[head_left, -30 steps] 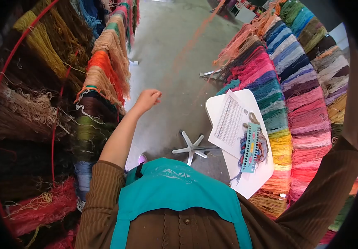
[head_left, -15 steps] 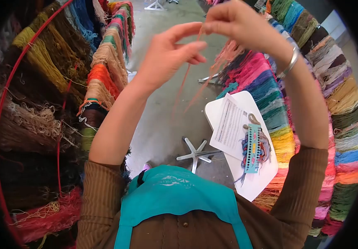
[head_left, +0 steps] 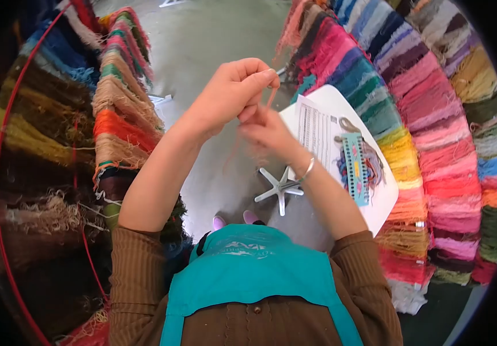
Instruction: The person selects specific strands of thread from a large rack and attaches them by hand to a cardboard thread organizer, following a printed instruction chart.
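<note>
Near the upper middle of the head view, my left hand [head_left: 228, 95] is closed, with a peach thread [head_left: 272, 97] pinched between thumb and forefinger. Just below and to its right, my right hand [head_left: 268, 134] has its fingers drawn together on the same thread, partly blurred. A faint loose end of the thread hangs beneath the hands. To the right, a white table [head_left: 384, 196] holds a printed sheet [head_left: 313, 128] and a teal card [head_left: 354, 167] with holes along its edges and coloured threads beside it.
Hanging yarn skeins [head_left: 123, 130] line the left side, with a red hoop or cord [head_left: 0, 150] before them. More skeins [head_left: 427, 121] hang in rows on the right. A star-shaped metal base [head_left: 280, 189] stands on the grey floor.
My right hand has come down from above to just below my left hand. My left hand has closed on the thread. The view has shifted, and both shoes now show.
</note>
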Tool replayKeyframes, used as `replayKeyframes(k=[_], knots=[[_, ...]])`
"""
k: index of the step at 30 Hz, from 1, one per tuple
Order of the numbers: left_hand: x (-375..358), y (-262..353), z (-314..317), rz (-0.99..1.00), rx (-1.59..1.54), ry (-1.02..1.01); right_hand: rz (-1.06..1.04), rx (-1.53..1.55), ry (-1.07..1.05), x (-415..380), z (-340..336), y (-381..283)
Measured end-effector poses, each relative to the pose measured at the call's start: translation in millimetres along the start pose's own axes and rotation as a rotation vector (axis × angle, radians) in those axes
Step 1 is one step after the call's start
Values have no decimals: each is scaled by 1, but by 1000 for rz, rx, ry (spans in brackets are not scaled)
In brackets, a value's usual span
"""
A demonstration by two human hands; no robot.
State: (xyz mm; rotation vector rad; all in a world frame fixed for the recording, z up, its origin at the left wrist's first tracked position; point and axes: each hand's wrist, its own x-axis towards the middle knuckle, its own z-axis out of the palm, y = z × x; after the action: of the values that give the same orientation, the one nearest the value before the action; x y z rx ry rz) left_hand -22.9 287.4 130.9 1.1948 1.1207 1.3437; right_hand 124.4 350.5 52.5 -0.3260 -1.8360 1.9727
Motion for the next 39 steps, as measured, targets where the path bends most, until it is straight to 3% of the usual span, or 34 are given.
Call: replayKeyframes(k=[2, 3, 5, 7, 10, 13, 17, 21, 23, 25, 26, 27, 28, 30, 31, 32, 34, 35, 37, 39], knots=[[8, -12, 3, -88, -56, -55, 176, 101, 20, -16, 1, 23], [13, -19, 1, -52, -126, -23, 185, 115, 51, -29, 1, 28], [25, -36, -10, -23, -261, 46, 369, 430, 126, -62, -2, 34], [36, -53, -29, -28, -334, 135, 388, 513, 212, -108, -12, 38], [53, -75, -46, -86, -462, 224, 421, 465, 408, -190, -31, 42], [64, -104, -32, -185, -545, 137, 501, 405, 661, -283, -44, 21], [78, -141, 38, -353, -656, -14, 521, 371, 922, -425, -76, -11], [81, -162, 142, -511, -520, -238, 492, 257, 1361, -554, -103, -45], [76, -177, 192, -551, -551, -357, 429, 153, 1432, -641, -128, -40], [67, -186, 233, -567, -528, -468, 415, -96, 1713, -676, -149, -35], [63, -191, 251, -564, -501, -508, 588, -208, 1713, -692, -161, -42], [60, -195, 266, -616, -466, -496, 837, -906, 1614, -710, -182, -26], [59, -192, 277, -614, -377, -496, 1043, -1595, 1365, -724, -203, -7], [60, -195, 291, -582, -228, -511, 766, -1722, 1304, -612, -198, -17], [61, -194, 296, -589, -221, -509, 569, -1148, 1483, -551, -194, -12], [61, -191, 299, -538, -162, -544, 486, -558, 1451, -469, -171, -35], [62, -186, 304, -493, -93, -574, 266, -739, 1058, -394, -164, -21], [61, -184, 304, -426, -65, -590, 210, -648, 903, -357, -159, -21], [62, -184, 304, -360, -30, -587, 85, -677, 719, -311, -158, -11], [65, -187, 299, -254, -62, -503, 163, -532, 684, -292, -172, -7]])
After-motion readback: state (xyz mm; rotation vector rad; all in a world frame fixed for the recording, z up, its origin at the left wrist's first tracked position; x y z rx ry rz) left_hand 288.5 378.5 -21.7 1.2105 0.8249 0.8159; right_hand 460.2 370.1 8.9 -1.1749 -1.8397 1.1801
